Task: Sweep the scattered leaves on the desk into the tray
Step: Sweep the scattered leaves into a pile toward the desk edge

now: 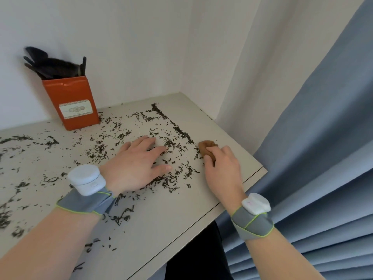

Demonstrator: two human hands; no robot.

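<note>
- The leaves [169,143] were dark, thin, curled shreds, scattered loose over most of the desk [161,219]. They lay thickest around the middle and thinner towards your near edge.
- A denser ridge [181,133] of them ran in a narrow line from near the far corner down towards the right edge.
- More clumps lay far to your left, blurred.
- Your left hand [137,164] lay flat on the leaves mid-desk, fingers straight and spread.
- The desk was pale grey and flat, with a dark seam along its right side.
- A rounded brown tool [205,147] sat at the ridge's near end, your right hand [222,168] curled round it.
</note>
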